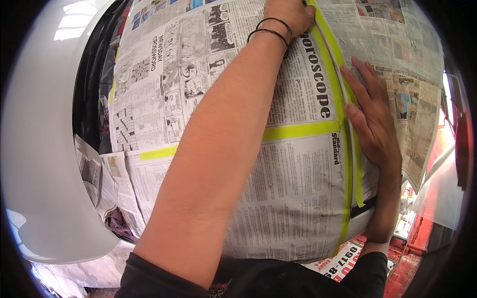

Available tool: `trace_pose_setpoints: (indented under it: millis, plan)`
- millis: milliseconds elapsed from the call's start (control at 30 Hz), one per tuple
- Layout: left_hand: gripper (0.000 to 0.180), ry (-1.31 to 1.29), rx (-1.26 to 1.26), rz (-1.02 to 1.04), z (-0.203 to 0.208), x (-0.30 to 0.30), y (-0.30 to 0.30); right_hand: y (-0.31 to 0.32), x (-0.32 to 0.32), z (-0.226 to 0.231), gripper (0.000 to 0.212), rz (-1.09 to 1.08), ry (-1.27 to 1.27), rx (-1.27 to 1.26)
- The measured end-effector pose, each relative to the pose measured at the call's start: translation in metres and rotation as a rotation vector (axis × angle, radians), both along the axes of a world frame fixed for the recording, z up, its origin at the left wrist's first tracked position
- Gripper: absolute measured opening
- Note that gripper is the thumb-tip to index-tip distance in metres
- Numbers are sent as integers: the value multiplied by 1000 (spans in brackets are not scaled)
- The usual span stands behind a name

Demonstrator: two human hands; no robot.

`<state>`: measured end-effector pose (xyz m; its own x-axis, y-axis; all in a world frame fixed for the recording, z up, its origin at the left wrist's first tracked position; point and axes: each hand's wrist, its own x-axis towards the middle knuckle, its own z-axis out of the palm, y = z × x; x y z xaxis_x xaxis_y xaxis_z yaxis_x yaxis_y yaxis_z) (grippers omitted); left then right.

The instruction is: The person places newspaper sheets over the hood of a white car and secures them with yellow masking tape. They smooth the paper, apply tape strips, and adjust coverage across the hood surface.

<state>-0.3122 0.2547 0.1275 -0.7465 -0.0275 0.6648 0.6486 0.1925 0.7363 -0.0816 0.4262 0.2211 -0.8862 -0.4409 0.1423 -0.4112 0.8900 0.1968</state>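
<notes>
Sheets of newspaper (288,198) cover a curved panel, joined by bright yellow-green masking tape (298,131). Two tape lines run lengthwise on the right, with a narrow pale strip (347,107) between them. At the top, my left hand (293,16) has its fingers curled at the upper end of this tape; its fingertips are partly hidden, so what they hold cannot be made out. Lower down, my right hand (371,116) lies with fingers spread on the right-hand newspaper (417,64), its fingertips close to the tape edge. A loose tape end (360,202) hangs below it.
At the left a glossy white car panel (44,134) curves past a dark gap (92,94). Crumpled newspaper (92,171) and a purplish cloth (118,222) sit in its lower end. A printed sign (338,263) and a red floor (405,268) show below right.
</notes>
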Motion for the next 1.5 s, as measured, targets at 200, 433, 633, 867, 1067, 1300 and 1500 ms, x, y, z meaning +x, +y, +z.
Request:
trace_pose_setpoints:
  millis: [200, 433, 633, 867, 1067, 1300, 1500]
  plan:
    - [45, -17, -47, -19, -2, -5, 2, 7, -2, -5, 56, -7, 15, 3]
    - [51, -28, -20, -57, 4, 10, -6, 9, -3, -5, 56, 7, 16, -4]
    - [53, -8, -84, -13, 2, -1, -2, 8, -3, -6, 56, 14, 36, -38]
    - [53, -36, -78, -11, 3, 0, 1, 14, -1, -6, 56, 47, 46, -24]
    - [63, 11, -51, 61, -1, -4, 1, 16, 0, -2, 55, 54, 29, -13]
    - [57, -151, -57, -160, 10, 3, -8, 29, -5, -7, 55, 140, 102, -85]
    - [52, 211, -533, 14, -8, 151, 6, 27, 0, -12, 49, 201, 159, -342]
